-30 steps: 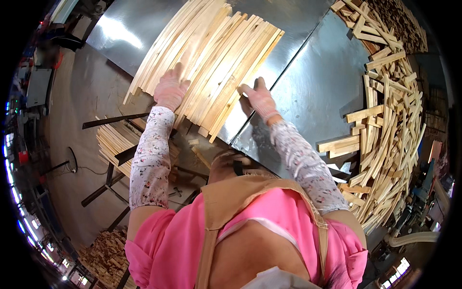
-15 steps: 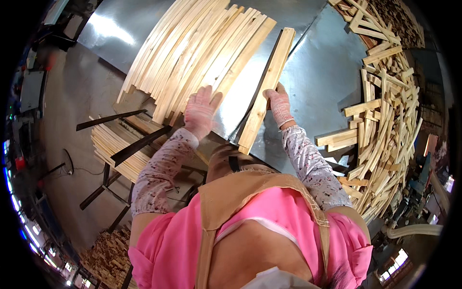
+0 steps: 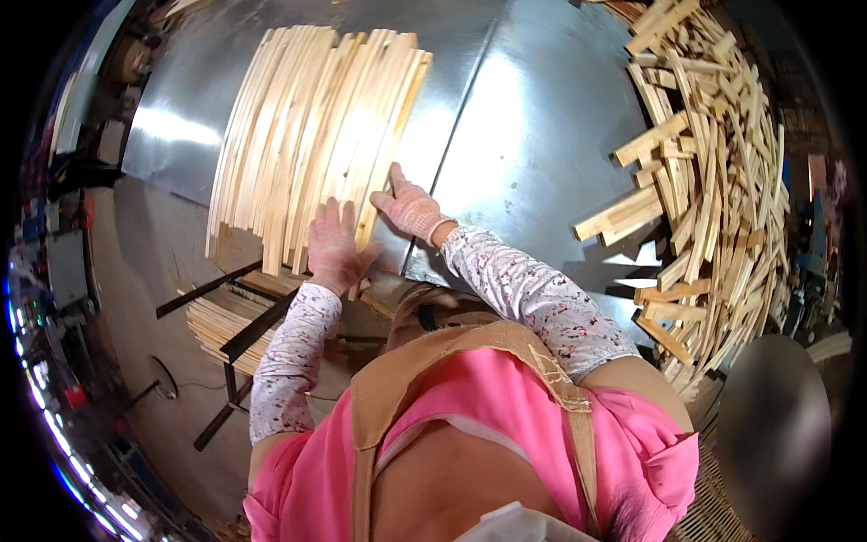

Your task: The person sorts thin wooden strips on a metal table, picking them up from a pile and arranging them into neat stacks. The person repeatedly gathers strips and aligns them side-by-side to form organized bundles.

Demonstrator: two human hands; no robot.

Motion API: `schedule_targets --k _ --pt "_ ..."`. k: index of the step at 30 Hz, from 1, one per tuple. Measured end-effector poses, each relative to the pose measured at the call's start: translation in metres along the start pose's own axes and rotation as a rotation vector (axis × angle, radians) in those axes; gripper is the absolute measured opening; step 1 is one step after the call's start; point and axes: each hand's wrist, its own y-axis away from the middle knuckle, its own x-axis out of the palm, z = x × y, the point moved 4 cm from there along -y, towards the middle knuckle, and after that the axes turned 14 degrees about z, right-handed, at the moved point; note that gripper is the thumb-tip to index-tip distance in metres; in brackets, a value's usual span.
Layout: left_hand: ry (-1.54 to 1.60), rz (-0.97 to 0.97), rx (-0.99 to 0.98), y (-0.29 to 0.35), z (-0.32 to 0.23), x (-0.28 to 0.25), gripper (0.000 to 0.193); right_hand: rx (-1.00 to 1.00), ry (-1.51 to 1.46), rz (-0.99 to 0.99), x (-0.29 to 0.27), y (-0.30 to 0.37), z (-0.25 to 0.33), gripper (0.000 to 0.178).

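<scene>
A row of pale wooden strips (image 3: 307,135) lies side by side on a metal tabletop. My left hand (image 3: 334,253), in a light glove, rests flat with outstretched fingers over the near ends of the strips. Against the row's right edge is my gloved right hand (image 3: 414,210), its thumb over the outermost wooden strip (image 3: 404,117) and its fingers along that strip's outer side. The fingers' undersides are hidden.
The metal table (image 3: 533,135) has a seam right of the row. A large heap of loose wood pieces (image 3: 713,181) lies at the right. Below the table's left edge, more strips (image 3: 226,316) rest on a dark metal stand (image 3: 262,327). A blurred grey rounded shape (image 3: 772,434) stands at lower right.
My right hand has moved left with the separate strip, closing the gap to the row. My left hand still lies over the strips' near ends. The view has shifted.
</scene>
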Motion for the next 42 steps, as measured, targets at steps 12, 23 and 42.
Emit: schedule_targets --k 12,23,42 --pt "-0.39 -0.224 -0.007 0.0 -0.096 0.024 0.068 0.049 -0.178 -0.77 -0.195 0.309 -0.237 0.068" --pt "0.112 -0.354 -0.316 -0.001 -0.105 0.051 0.061 -0.165 -0.203 -0.449 -0.14 0.322 -0.273 0.059" --pt "0.384 -0.509 0.427 -0.036 -0.217 0.014 0.066 0.714 0.181 -1.084 -0.336 0.438 -0.363 0.068"
